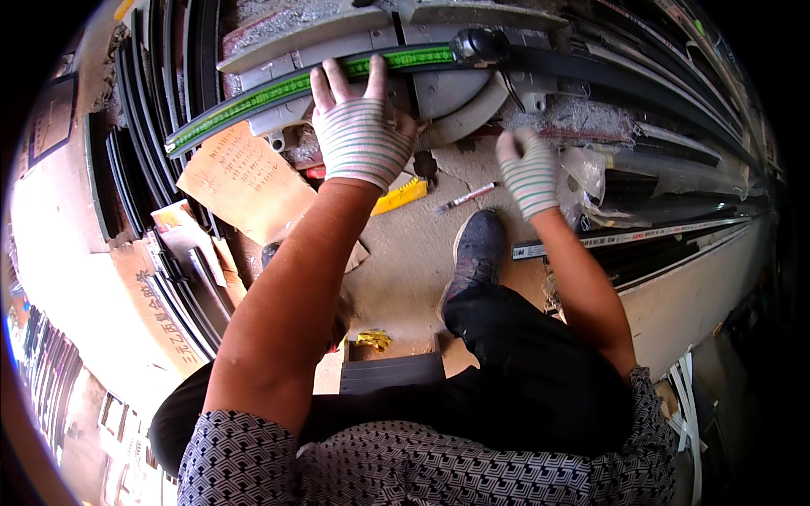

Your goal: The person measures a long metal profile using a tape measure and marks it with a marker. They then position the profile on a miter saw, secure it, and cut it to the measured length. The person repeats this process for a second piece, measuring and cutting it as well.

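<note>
My left hand (359,139), in a white glove with green stripes and bare fingertips, has its fingers stretched and apart. They lie on the green blade of a tape measure (278,94), along a long dark strip (574,67). The black tape case (479,46) sits on that strip to the right. Beneath is a grey metal machine base (456,97) with a round plate. My right hand (530,169), gloved alike, hangs above the floor right of the base. Its fingers look bent but are smeared, and nothing shows clearly in them. Below it lies a marker pen (468,198).
A yellow tool (401,196) and a written-on cardboard piece (245,181) lie near my left forearm. Dark strips (143,126) line the left; more strips and plastic wrap (591,173) lie right. Metal shavings (591,118) are strewn around the base. My shoe (478,244) is on the floor.
</note>
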The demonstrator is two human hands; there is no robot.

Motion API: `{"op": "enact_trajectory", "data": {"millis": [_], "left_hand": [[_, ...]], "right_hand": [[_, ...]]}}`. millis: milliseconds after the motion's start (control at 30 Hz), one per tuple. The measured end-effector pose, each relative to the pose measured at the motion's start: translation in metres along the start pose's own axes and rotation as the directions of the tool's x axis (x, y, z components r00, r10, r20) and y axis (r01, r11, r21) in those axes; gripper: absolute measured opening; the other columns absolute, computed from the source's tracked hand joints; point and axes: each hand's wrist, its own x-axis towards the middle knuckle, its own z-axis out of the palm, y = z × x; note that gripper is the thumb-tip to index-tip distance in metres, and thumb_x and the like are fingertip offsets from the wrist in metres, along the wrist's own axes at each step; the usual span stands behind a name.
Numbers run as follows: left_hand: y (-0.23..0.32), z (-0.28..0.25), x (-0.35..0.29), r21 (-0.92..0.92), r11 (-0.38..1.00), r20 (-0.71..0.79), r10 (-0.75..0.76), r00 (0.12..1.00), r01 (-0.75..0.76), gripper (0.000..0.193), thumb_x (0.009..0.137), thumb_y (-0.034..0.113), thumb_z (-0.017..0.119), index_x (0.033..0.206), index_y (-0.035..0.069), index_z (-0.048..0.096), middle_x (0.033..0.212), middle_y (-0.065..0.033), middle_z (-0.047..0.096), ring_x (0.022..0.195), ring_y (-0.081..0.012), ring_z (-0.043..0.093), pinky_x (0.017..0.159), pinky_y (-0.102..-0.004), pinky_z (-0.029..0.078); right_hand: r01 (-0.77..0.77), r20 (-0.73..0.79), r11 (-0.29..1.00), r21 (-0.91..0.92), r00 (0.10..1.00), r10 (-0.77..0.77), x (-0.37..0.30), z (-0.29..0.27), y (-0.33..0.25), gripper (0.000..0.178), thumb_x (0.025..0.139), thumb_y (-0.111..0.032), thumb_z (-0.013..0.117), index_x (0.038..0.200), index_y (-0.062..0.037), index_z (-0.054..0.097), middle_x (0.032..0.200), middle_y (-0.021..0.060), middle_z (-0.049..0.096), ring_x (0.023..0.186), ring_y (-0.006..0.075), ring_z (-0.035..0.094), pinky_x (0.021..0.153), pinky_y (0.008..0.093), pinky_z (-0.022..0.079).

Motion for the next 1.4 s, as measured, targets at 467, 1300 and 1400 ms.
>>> {"op": "enact_trajectory", "data": {"millis": [467, 1300, 1400], "left_hand": [[0.000, 0.002, -0.001, 0.031, 0.999, -0.011, 0.016, 1.000, -0.016, 0.076, 0.081, 0.033, 0.064, 0.153, 0.017, 0.046, 0.154, -0.0417, 0.031, 0.143, -0.0608, 0.029, 0.114, -0.0617, 0.035], [0.001, -0.003, 0.000, -0.040, 0.999, 0.020, -0.016, 1.000, 0.017, 0.082, 0.076, 0.032, 0.071, 0.153, 0.017, 0.046, 0.152, -0.0436, 0.032, 0.141, -0.0613, 0.031, 0.115, -0.0588, 0.035], [0.001, -0.003, 0.000, -0.058, 0.998, 0.055, -0.032, 0.998, 0.035, 0.086, 0.076, 0.035, 0.071, 0.155, 0.017, 0.044, 0.155, -0.0438, 0.027, 0.145, -0.0604, 0.027, 0.117, -0.0579, 0.032]], "right_hand": [[-0.862, 0.491, 0.486, -0.142, 0.365, 0.791, -0.040, 0.062, 0.044, 0.037, 0.100, -0.040, 0.059, 0.080, -0.0099, 0.064, 0.055, 0.0049, 0.058, 0.039, 0.0182, 0.053, 0.038, 0.0353, 0.039], [-0.248, 0.247, 0.323, 0.913, 0.968, 0.044, 0.020, -0.007, -0.103, 0.015, 0.098, -0.022, 0.071, 0.102, -0.0099, 0.063, 0.082, 0.0046, 0.068, 0.062, 0.0124, 0.064, 0.050, 0.0246, 0.048], [-0.195, 0.210, 0.416, 0.888, 0.978, 0.008, 0.029, -0.004, -0.121, 0.014, 0.099, -0.019, 0.069, 0.102, -0.0077, 0.062, 0.083, 0.0051, 0.068, 0.064, 0.0106, 0.065, 0.052, 0.0236, 0.051]]}}
